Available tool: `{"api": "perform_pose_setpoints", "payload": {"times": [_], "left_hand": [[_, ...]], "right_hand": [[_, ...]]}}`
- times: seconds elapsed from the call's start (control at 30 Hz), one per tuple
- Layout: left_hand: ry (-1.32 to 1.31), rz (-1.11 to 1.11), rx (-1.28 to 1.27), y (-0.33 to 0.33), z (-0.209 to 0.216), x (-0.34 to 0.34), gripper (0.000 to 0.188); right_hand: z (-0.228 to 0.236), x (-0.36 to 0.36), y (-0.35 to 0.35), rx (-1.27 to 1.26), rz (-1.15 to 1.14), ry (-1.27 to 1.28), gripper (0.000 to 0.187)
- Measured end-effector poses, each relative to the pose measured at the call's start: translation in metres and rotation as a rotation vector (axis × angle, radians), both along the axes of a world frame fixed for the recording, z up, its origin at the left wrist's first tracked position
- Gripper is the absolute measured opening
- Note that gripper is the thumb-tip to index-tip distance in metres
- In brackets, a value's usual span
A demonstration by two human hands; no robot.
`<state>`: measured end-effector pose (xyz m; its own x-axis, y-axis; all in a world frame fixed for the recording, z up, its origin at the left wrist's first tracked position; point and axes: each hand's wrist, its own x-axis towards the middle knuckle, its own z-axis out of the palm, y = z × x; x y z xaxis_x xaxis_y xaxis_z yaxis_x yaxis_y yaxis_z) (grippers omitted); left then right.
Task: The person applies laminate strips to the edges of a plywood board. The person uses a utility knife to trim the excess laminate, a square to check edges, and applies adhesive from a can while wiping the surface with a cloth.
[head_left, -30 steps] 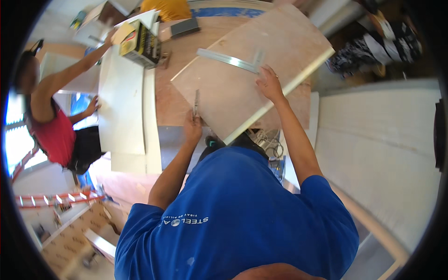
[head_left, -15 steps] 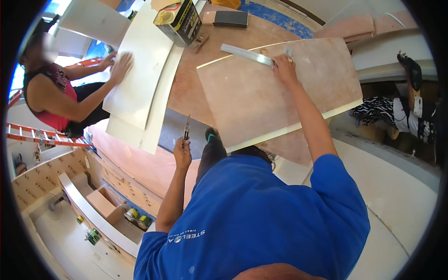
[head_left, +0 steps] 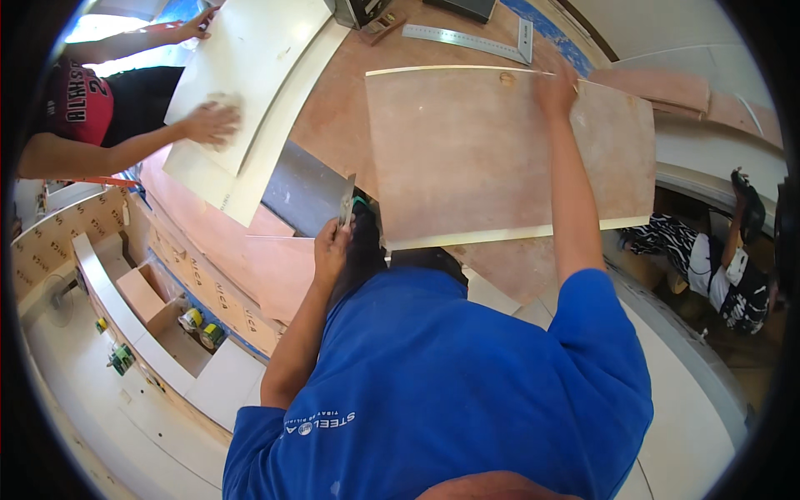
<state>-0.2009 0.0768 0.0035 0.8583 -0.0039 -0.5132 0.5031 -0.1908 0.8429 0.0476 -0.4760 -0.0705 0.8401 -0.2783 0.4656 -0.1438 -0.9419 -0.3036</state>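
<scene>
My left hand (head_left: 332, 240) is closed round a cutter knife (head_left: 347, 200), its metal blade pointing away from me, left of the board's near corner. On the table before me lies a thin brown board (head_left: 475, 150) with pale edges. My right arm reaches across it, and my right hand (head_left: 557, 93), slightly blurred, grips the board's far edge. Just beyond that edge rests a metal try square (head_left: 467, 40), out of my hands, its short thick arm at the right.
At the left, another person's hand (head_left: 212, 123) moves over white sheets (head_left: 250, 75). A dark can (head_left: 358, 12), a small wooden block (head_left: 383, 27) and a dark box (head_left: 462, 8) stand at the far side. Someone else (head_left: 708, 258) is low at the right.
My right hand has let go of the try square, which now lies farther off, and has taken the board's far edge. The board has turned to lie straighter before me. The knife stays in my left hand.
</scene>
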Motion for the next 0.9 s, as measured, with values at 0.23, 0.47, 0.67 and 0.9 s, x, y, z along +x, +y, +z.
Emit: {"api": "perform_pose_setpoints", "payload": {"times": [0.23, 0.47, 0.67, 0.9], "left_hand": [[0.161, -0.036, -0.136, -0.058, -0.023, 0.006, 0.033], [0.213, -0.164, -0.093, -0.072, -0.015, 0.003, 0.018], [0.151, -0.439, 0.047, -0.055, -0.028, 0.028, 0.022], [0.019, -0.371, 0.225, -0.020, -0.026, 0.063, 0.016]], "right_hand": [[0.007, -0.283, -0.110, 0.421, -1.197, 0.322, 0.050], [-0.050, -0.360, -0.145, 1.588, -1.075, -0.395, 0.037], [-0.094, -0.385, -0.173, 1.486, -1.198, -0.371, 0.031], [-0.076, -0.474, -0.084, 1.073, -1.079, 0.252, 0.035]]}}
